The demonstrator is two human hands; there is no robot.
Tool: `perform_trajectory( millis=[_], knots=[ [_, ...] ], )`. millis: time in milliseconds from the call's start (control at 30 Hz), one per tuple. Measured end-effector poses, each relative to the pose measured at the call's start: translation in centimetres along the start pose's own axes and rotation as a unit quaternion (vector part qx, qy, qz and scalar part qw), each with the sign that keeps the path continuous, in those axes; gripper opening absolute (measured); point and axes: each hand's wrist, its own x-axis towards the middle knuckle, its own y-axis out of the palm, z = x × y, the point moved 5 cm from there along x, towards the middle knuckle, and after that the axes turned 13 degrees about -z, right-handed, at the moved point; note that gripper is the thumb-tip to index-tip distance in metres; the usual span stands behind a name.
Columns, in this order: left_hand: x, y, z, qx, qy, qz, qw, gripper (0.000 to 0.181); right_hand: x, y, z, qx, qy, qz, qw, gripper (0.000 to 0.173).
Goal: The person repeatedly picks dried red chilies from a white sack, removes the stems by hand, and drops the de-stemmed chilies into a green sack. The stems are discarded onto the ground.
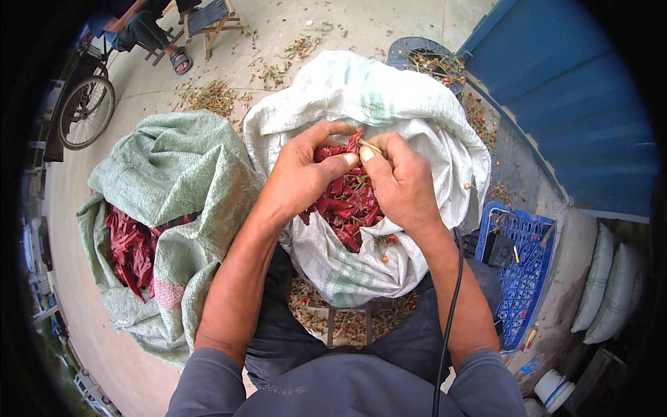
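Observation:
Over an open white woven sack (333,78), both of my hands meet at one dried red chili pepper (355,139). My left hand (305,172) holds the pepper's red body between thumb and fingers. The pale green stem (370,146) is pinched by the thumb and forefinger of my right hand (400,180). It still joins the pepper, as far as I can see. Below my hands, a heap of dried red chili peppers (341,208) fills the sack's mouth, many with stems. The sack stands between my knees with its rim folded outward.
At left stands a green woven sack (208,172) with red chilies (130,250) inside. A blue plastic crate (521,313) lies to my right, near a blue metal panel (563,94). Stem piles (211,99) litter the floor. A seated person's sandaled foot (181,60) and a folding stool (211,23) are ahead.

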Motion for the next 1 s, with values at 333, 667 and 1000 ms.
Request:
perform_trajectory(
  millis=[333,667,1000],
  knots=[
    [0.1,-0.2,0.5,0.051,-0.010,0.021,0.998,0.021,-0.1,-0.4,1.6,-0.100,-0.138,-0.012,0.985,0.015],
    [-0.1,0.6,0.6,0.167,0.136,0.050,0.975,0.015,0.0,-0.7,1.0,-0.176,-0.187,0.054,0.965,0.021],
    [-0.9,0.8,-0.2,0.078,0.151,0.057,0.984,0.012,-1.1,-0.1,-1.5,0.291,0.304,0.123,0.899,0.032]
  ],
)
